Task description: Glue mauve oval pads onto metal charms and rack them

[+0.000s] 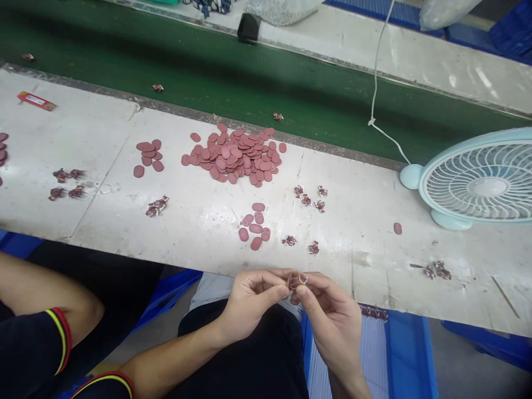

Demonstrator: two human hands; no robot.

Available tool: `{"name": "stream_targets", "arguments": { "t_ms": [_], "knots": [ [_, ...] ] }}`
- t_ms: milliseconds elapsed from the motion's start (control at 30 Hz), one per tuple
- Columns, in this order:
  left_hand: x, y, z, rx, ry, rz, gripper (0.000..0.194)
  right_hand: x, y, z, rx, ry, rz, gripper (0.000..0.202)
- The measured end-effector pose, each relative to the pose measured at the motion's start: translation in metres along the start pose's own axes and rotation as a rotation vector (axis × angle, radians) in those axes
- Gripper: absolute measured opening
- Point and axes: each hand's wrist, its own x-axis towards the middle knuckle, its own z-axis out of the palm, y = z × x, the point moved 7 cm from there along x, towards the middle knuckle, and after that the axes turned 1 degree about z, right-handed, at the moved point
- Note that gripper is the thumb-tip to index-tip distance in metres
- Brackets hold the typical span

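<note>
My left hand (253, 296) and my right hand (328, 316) meet just below the near edge of the white workbench (357, 244), over my lap. Between their fingertips they pinch a small dark-red piece with a metal ring (298, 280). On the bench just beyond lies a small group of dark-red oval tags (254, 226), and farther back a big heap of the same tags (236, 156). Small finished pieces (310, 198) lie scattered to the right of the group.
A pale blue table fan (477, 180) stands at the right, its white cord (376, 72) crossing the green conveyor belt (233, 77). Another person's leg and knee (45, 299) are at the left. More tags (148, 156) and small pieces (66, 184) lie leftward.
</note>
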Motion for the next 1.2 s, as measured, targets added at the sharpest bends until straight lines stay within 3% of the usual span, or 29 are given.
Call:
{"name": "stream_targets", "arguments": {
  "t_ms": [300,400,500,633,733,833,900,1067,1200],
  "knots": [
    [0.001,-0.005,0.004,-0.002,0.007,-0.006,0.008,-0.001,0.009,0.001,0.056,0.017,0.030,0.015],
    [0.003,0.002,-0.004,0.113,-0.011,0.040,0.010,-0.003,0.023,-0.012,0.133,0.036,0.086,0.015],
    [0.011,0.030,-0.028,0.506,0.019,0.239,0.019,-0.013,0.038,-0.050,0.198,0.186,0.078,0.017],
    [0.022,0.072,-0.061,1.310,0.171,0.567,0.021,-0.044,0.065,-0.123,0.139,0.485,0.074,0.021],
    [0.032,0.074,-0.070,1.621,0.122,0.622,0.023,-0.075,0.091,-0.172,0.003,0.665,0.123,0.027],
    [0.035,0.069,-0.069,1.713,0.062,0.678,0.023,-0.102,0.121,-0.199,-0.108,0.727,0.203,0.024],
    [0.034,0.068,-0.066,1.736,0.067,0.708,0.023,-0.114,0.145,-0.201,-0.150,0.694,0.263,0.019],
    [0.035,0.070,-0.057,1.795,0.139,0.759,0.020,-0.124,0.209,-0.182,-0.264,0.565,0.351,0.018],
    [0.039,0.073,-0.054,1.805,0.217,0.675,0.024,-0.126,0.242,-0.181,-0.339,0.565,0.372,0.024]
  ]
}}
